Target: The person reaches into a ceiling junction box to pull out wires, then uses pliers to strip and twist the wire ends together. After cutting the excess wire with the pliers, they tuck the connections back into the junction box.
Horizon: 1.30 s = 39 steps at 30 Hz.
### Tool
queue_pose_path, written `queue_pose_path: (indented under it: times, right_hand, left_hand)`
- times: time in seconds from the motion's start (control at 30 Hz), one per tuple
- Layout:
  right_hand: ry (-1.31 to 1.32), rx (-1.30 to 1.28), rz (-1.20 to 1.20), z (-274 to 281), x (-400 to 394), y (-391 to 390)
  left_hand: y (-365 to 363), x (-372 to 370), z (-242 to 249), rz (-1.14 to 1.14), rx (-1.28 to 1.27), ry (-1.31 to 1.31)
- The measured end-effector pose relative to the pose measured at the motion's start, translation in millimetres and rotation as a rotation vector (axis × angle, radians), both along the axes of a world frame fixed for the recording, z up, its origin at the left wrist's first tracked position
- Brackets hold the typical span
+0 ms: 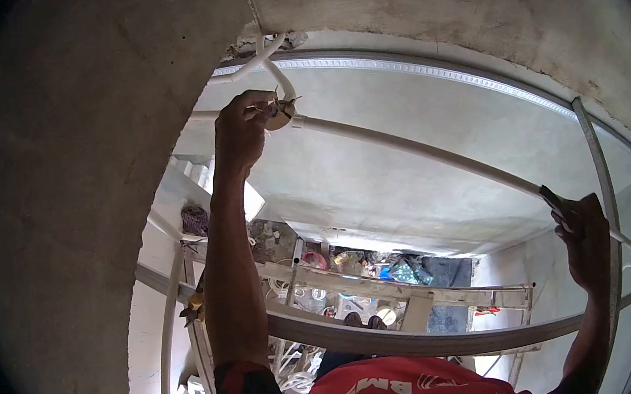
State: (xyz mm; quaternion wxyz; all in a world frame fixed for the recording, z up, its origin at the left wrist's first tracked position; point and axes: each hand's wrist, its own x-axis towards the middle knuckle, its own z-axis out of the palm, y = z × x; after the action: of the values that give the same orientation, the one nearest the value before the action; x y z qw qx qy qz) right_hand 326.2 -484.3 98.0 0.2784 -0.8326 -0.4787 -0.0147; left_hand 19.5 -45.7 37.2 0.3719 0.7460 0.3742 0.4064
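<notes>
My left hand is raised, with its fingers closed at a round white junction box. Short wires stick out of the box, and what exactly the fingertips pinch is too small to tell. A white conduit pipe runs from the box across to the right. Out at the right, my right hand is closed around a dark, narrow tool that lies against the pipe; its kind cannot be made out. Bent white conduit comes down to the box from the ceiling edge.
A perforated metal channel follows the wall, and a metal strip hangs beside my right hand. Below are a metal rail, wooden scaffold planks and a cluttered floor with coiled white conduit. A concrete edge stands at left.
</notes>
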Motion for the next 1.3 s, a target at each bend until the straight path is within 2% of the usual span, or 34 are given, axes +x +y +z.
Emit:
queue_pose_path:
  times: [0.07, 0.3, 0.43, 0.57, 0.63, 0.67, 0.73, 0.9, 1.1, 1.2, 1.3]
  right_hand:
    - [0.008, 0.016, -0.012, -10, 3, -15]
    - [0.133, 0.097, -0.125, -59, 22, -54]
    - [0.169, 0.117, -0.088, -77, 31, -59]
    - [0.166, 0.127, -0.048, -78, 23, -47]
    - [0.051, 0.091, 0.07, -78, 20, -39]
    - [0.031, 0.111, 0.112, -80, 17, -35]
    - [-0.001, 0.08, 0.15, -80, 14, -29]
    - [-0.259, 0.023, 0.452, -73, 20, -11]
    - [-0.147, 0.014, 0.535, -98, 24, 7]
    - [-0.152, -0.164, 0.545, -104, 33, 3]
    - [-0.098, -0.151, 0.526, -111, 43, 1]
  left_hand:
    - [3, 3, -5, -0.03, 0.026, -0.056]
    - [10, -12, -15, -0.077, 0.077, 0.023]
    - [0, -11, -8, -0.023, 0.26, 0.138]
    - [-5, -13, -9, -0.035, 0.083, -0.025]
    - [-7, -7, -9, -0.022, -0.095, -0.298]
    - [-5, -5, -11, -0.025, -0.091, -0.289]
    - [-2, -2, -16, -0.08, -0.006, -0.114]
    - [-5, 0, -16, -0.088, -0.022, -0.098]
    - [11, 1, -26, -0.122, -0.002, -0.036]
    - [17, -5, -29, -0.11, -0.004, -0.045]
    - [15, -4, -27, -0.1, -0.015, -0.054]
